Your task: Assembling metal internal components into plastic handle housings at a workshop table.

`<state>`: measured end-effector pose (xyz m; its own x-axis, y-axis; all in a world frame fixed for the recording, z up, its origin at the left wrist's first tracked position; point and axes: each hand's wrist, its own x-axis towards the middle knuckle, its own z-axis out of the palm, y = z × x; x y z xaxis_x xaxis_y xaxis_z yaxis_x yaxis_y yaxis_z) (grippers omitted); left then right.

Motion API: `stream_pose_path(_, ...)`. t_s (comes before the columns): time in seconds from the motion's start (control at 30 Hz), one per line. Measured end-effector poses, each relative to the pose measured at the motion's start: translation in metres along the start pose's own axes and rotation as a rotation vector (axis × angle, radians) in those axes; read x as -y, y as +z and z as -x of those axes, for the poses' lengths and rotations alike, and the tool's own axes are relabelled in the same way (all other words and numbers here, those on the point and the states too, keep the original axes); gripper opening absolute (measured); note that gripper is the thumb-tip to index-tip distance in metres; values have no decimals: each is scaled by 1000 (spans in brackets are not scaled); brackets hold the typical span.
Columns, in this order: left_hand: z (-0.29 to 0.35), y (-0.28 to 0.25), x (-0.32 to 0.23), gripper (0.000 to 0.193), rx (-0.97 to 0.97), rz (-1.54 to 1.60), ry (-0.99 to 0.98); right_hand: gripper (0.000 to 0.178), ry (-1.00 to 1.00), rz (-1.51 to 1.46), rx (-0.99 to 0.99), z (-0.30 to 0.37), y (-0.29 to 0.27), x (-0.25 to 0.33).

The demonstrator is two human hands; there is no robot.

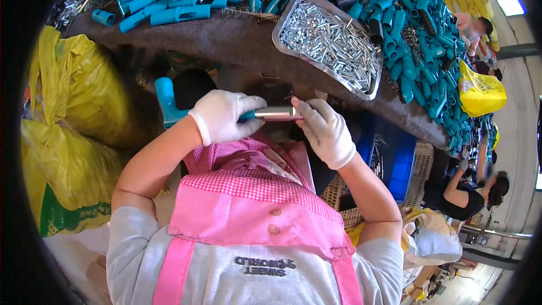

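Observation:
My left hand (226, 116), in a white glove, is wrapped round a teal L-shaped plastic handle (166, 100); its bent end sticks out on the left. From the other side of that hand a flat silver metal shaft (276, 113) runs to the right. My right hand (326, 131), also white-gloved, pinches the shaft's far end with its fingertips. The piece lies level in front of my pink checked apron (254, 192). What the fingertips cover at the shaft's end cannot be made out.
Beyond my hands, a brown-covered bench (226, 39) bears heaped teal plastic handles (180, 14), springs and a metal tray (275, 36) of small silver pins. Yellow sacks (84, 90) stand left. A blue bin (402, 164) is right, with co-workers (468, 192) farther off.

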<state>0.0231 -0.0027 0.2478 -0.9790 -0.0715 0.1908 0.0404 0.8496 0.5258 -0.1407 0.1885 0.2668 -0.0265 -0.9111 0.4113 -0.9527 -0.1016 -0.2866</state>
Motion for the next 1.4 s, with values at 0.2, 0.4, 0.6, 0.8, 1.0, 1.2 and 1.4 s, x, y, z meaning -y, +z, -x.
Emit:
stream_pose_path(0.2, 1, -2, -8, 31, 58, 195, -54, 30, 589, -636, -105, 2, 1, 22)
stream_pose_path(0.4, -3, 25, -11, 24, -406, 385, 90, 58, 593, -1064, -213, 6, 21, 24)
stream_pose_path(0.6, -7, 87, -7, 23, -944, 2009, -520, 70, 511, -612, 110, 63, 51, 38)
stream_pose_path(0.8, 0, 301, 67, 20, 66, 1500, -1751, 54, 815, -239, 452, 120, 107, 31)
stream_pose_path(1.0, 84, 508, 139, 27, 529, 432, -902, 60, 765, -122, 737, 132, 149, 21)
stream_pose_path(1.2, 107, 557, 151, 29, 674, 267, -704, 56, 695, -144, 793, 126, 152, 8)
stream_pose_path(1.4, 104, 537, 140, 31, 727, 245, -730, 51, 648, -146, 711, 128, 151, 8)
